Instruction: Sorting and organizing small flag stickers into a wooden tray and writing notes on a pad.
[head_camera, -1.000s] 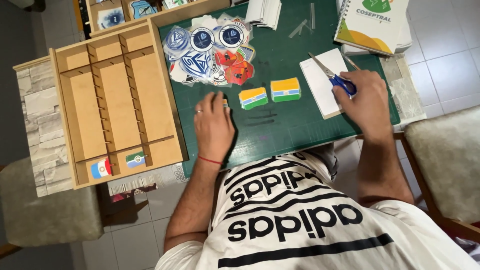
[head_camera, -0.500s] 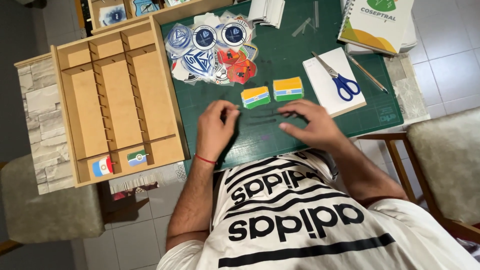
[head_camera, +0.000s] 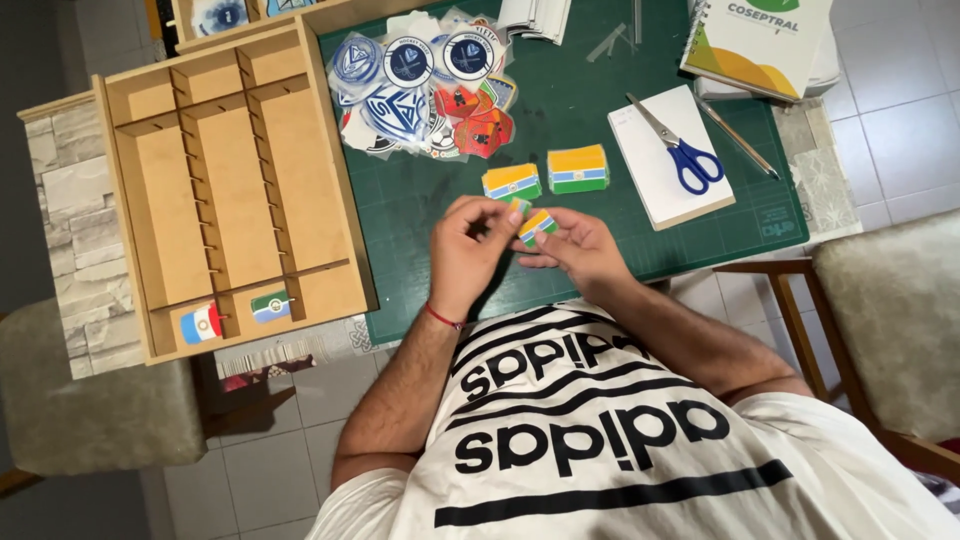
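Green mat (head_camera: 420, 215) carries 2 flag stacks (head_camera: 545, 175) just beyond the hands, badges (head_camera: 425, 90) farther, scissors (head_camera: 680, 150) on a pad (head_camera: 650, 185) right, tray (head_camera: 215, 190) left. Bare mat lies leftward. Left hand (head_camera: 470, 250) and right hand (head_camera: 575, 250) together pinch a small striped flag card (head_camera: 536, 224).

You have one view only, from the camera on your head, looking almost straight down. Your chest fills the bottom edge, close to the lens. The green mat (head_camera: 600, 150) sits farther off near the top, the wooden tray (head_camera: 330, 180) to its left, and tiled floor shows around them.
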